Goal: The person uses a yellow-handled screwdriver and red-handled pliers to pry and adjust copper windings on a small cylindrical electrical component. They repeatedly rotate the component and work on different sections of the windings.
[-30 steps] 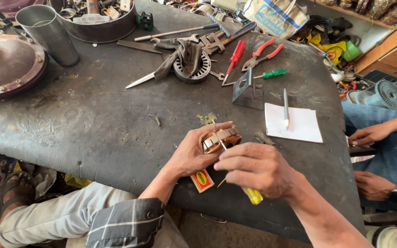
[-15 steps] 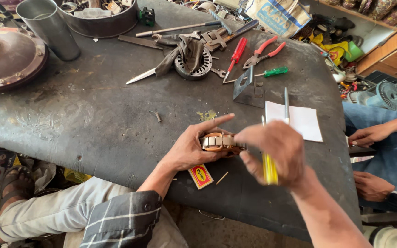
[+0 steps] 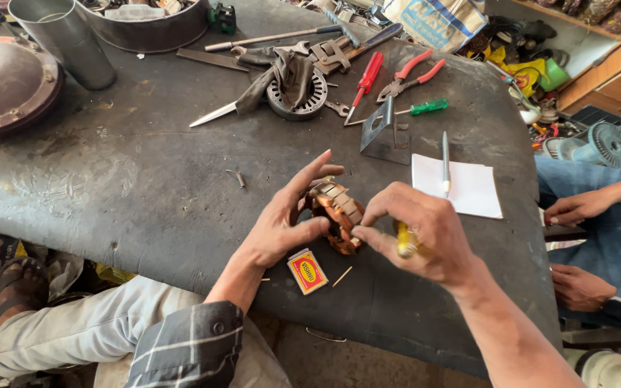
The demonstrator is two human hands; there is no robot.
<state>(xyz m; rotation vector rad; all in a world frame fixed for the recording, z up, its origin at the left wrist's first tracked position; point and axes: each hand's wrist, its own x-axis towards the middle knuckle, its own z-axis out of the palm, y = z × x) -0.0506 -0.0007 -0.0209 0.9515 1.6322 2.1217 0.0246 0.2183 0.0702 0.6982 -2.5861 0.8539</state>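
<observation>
Your left hand [image 3: 282,226] is closed around a copper-wound motor stator [image 3: 336,212], thumb pressed on its near side and the fingers spread up behind it, holding it just above the dark workbench [image 3: 145,187]. Your right hand [image 3: 425,233] touches the stator from the other side, fingertips at its winding, and its palm is wrapped around a yellow-handled tool [image 3: 405,241]; the tool's tip is hidden.

Just below the stator lie a small red and yellow matchbox [image 3: 307,271] and a loose matchstick [image 3: 342,276]. Beyond your right hand sits a white paper [image 3: 461,188] with a pen [image 3: 445,162] on it. Farther off are red pliers [image 3: 411,75], a red screwdriver [image 3: 364,82] and a round laminated core [image 3: 297,93] under a rag. Another person's hands [image 3: 576,208] rest off to the right.
</observation>
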